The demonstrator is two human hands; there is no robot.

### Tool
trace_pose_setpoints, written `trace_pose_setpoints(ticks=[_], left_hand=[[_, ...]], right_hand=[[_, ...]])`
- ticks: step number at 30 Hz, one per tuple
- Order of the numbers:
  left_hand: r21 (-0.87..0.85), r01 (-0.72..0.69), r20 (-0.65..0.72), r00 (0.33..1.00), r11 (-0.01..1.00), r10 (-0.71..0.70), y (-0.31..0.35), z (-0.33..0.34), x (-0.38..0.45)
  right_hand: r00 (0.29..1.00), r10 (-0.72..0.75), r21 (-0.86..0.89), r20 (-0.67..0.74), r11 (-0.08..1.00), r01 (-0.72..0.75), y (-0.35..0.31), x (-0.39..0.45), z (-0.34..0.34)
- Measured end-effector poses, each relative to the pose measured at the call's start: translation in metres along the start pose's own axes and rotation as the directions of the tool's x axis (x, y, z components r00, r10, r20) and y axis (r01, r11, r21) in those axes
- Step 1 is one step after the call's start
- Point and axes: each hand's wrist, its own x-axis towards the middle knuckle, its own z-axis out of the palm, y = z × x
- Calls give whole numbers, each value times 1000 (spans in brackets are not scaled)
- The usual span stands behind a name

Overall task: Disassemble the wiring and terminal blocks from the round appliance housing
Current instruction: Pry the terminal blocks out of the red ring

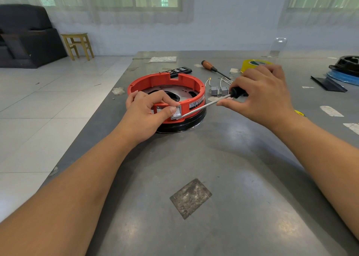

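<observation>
The red round housing (167,92) sits on a black base on the grey metal worktop (213,158), left of centre. A white label with small print runs along its near right wall — the writing is too small to read. The left hand (149,110) pinches a small grey-framed part (176,113) set in the near wall, thumb against its face. The right hand (260,98) is curled round the black handle of a screwdriver (206,105), whose shaft slants down to that part's edge. Just right of the housing lie two grey terminal blocks (219,90) with white wires. Behind them are a wooden-handled screwdriver (213,69), a yellow tape roll (252,64) and what may be a black remote (178,70) — partly hidden by the housing rim.
</observation>
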Motion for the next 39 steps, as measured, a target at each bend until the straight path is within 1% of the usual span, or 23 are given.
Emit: trace_pose_setpoints(ticks=[3,6,13,19,25,27,29,33,35,39], left_hand=[[5,-4,-3,1000,1000,4,-1,0,0],[3,-14,-14,1000,1000,15,-3,1,-1],[22,-116,-59,991,993,117,-7,4,-3],[21,-147,-90,985,989,148,-10,6,-2],[27,-165,-118,979,986,167,-12,7,-2],[20,-166,-116,979,986,167,-13,8,-2],[15,-167,-117,979,986,168,-13,8,-1],[10,-158,-121,980,987,158,-16,9,0],[9,-157,-121,980,988,157,-16,9,0],[-1,-166,-129,978,986,164,-18,10,2]], right_hand=[[1000,-6,7,9,1000,5,1,-2,3],[996,-9,1,93,1000,9,3,-5,6],[973,-21,15,228,1000,18,11,-19,12],[972,-15,-17,236,1000,20,8,-24,12],[970,72,-32,232,997,-67,18,-32,10],[968,47,-9,246,999,-46,22,-38,8],[957,-11,47,291,999,-3,20,-40,7],[923,-116,156,366,986,62,1,-38,8],[906,-153,222,396,973,67,-14,-35,9],[897,-197,291,395,953,81,-35,-31,10]])
